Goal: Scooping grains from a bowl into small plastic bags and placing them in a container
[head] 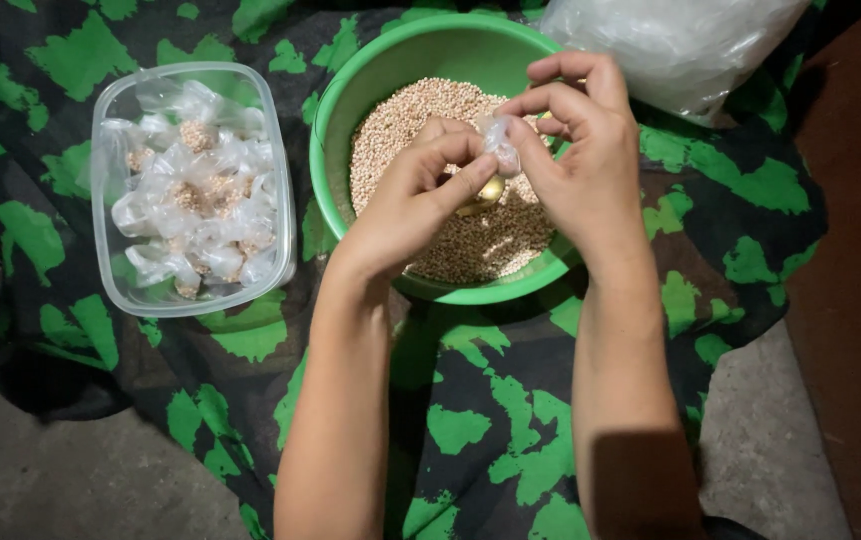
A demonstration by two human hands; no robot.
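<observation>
Low in the frame, bare floor (pixel 70 480) lies open left of the forearms. At centre, the left hand (pixel 410 205) and right hand (pixel 580 160) pinch a small plastic packet (pixel 502 140) over the green bowl (pixel 350 90) of grain; a spoon (pixel 485 195), partly hidden, seems tucked under the left fingers. The clear tub (pixel 280 170) of packets sits just beside the bowl's left rim.

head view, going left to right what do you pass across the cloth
clear plastic tub of small filled packets → green bowl of pale grains → left hand → small clear packet pinched by both hands → right hand → clear plastic bag at the top right
</observation>
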